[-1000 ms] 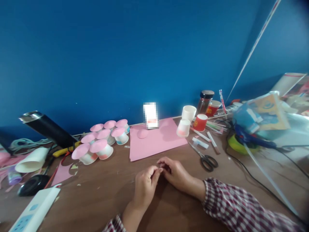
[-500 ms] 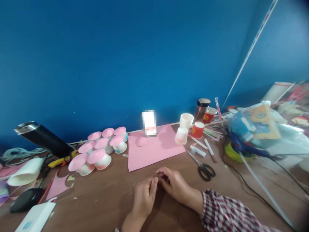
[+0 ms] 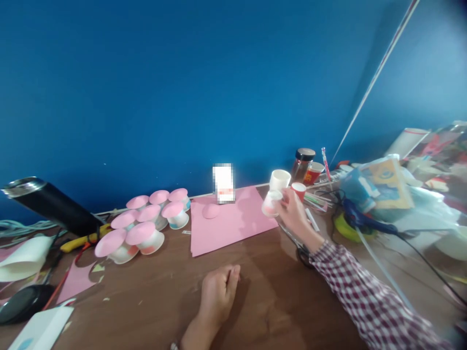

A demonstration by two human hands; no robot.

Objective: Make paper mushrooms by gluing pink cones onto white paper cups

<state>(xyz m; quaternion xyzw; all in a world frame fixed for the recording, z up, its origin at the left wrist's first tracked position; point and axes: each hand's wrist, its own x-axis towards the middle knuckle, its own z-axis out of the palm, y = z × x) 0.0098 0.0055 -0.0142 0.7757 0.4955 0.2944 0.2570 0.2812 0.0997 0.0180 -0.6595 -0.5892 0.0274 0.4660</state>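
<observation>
My right hand (image 3: 292,209) reaches to the upside-down paper cup (image 3: 270,204) at the right edge of the pink paper (image 3: 233,226), its fingers around the cup's right side. Near the front of the table my left hand (image 3: 220,291) rests with curled fingers, and whether anything is inside it is hidden. Behind the cup stands a white cup (image 3: 280,180), with a red cup (image 3: 299,190) beside it. A small pink disc (image 3: 210,211) lies on the paper. Several cups topped with pink discs (image 3: 141,233) are grouped to the left.
Scissors (image 3: 303,255) lie partly under my right forearm. A black bottle (image 3: 54,206) leans at the left, near a yellow-handled tool (image 3: 85,239). Plastic bags (image 3: 419,209), a blue glue gun (image 3: 368,221) and cables fill the right. A lidded jar (image 3: 302,165) stands by the wall.
My right hand has left my left hand and moved forward and right to the cup. My left hand has stayed nearly still. The view has shifted slightly.
</observation>
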